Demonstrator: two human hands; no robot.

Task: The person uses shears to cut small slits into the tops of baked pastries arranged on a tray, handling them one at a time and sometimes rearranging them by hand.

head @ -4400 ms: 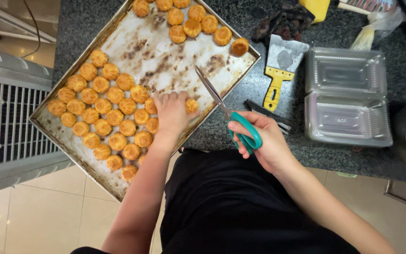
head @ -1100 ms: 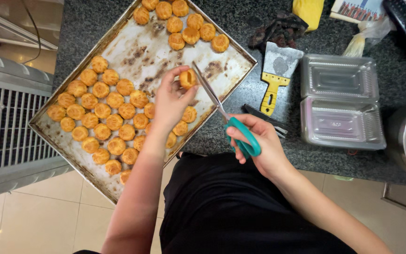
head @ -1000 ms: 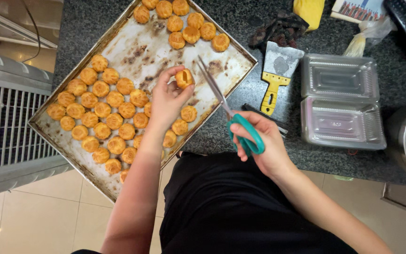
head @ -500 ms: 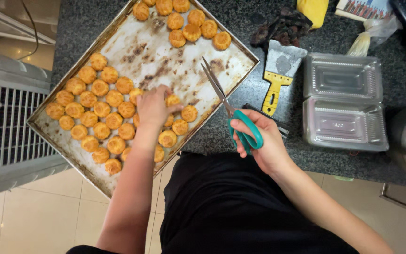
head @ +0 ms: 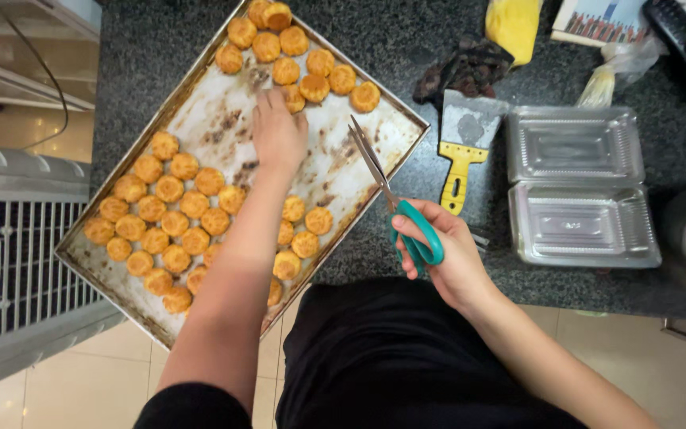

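L hand (head: pixel 278 133) pinches pastry (head: pixel 293 98) in tray (head: pixel 224 119); R hand (head: pixel 446 254) grips scissors (head: pixel 395 202).

The table (head: pixel 406 48) is dark speckled stone. On it lies a large metal baking tray (head: pixel 335 171), turned at an angle, with its near corner over the table edge. To the right of the tray lies a scraper (head: pixel 464 143) with a yellow handle, and behind it a dark crumpled cloth (head: pixel 462 67). Further right lie two clear plastic containers (head: pixel 577 187), one just beside the other. A yellow bag (head: pixel 514 24) and a small clear bag (head: pixel 621 67) lie at the back.
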